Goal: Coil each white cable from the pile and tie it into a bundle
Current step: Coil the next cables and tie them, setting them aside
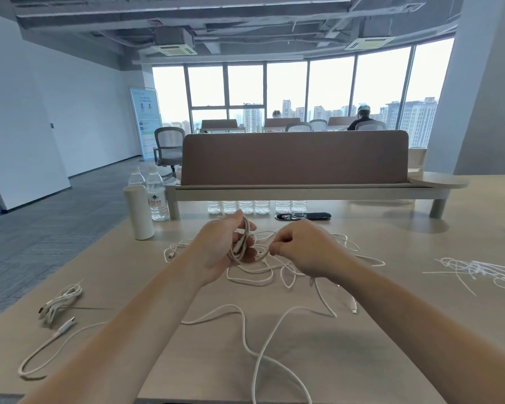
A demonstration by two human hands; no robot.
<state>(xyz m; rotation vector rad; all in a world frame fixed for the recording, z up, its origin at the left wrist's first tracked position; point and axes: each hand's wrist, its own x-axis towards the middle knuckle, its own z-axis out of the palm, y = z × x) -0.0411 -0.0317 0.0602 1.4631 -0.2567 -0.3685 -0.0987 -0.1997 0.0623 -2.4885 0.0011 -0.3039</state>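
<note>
Coil [241, 243] gripped in left hand [220, 249], right hand [299, 247] pinching its tail.

On my feed the left hand [222, 249] is raised above the pale wooden desk [391, 330], fingers curled round a small coil of white cable [241, 246]. Just beside it, the right hand [301, 249] pinches a strand [263, 251] running off that coil. Below both hands I see a loose tangle of white cables [260, 275] sprawling over the desk toward its near edge. A coiled white cable bundle [62, 301] lies near the left edge, a heap of thin white wiry strands [475, 271] lies well apart on the right, and a tall white cylindrical flask [139, 212] stands just beside clear plastic water bottles [157, 196].
</note>
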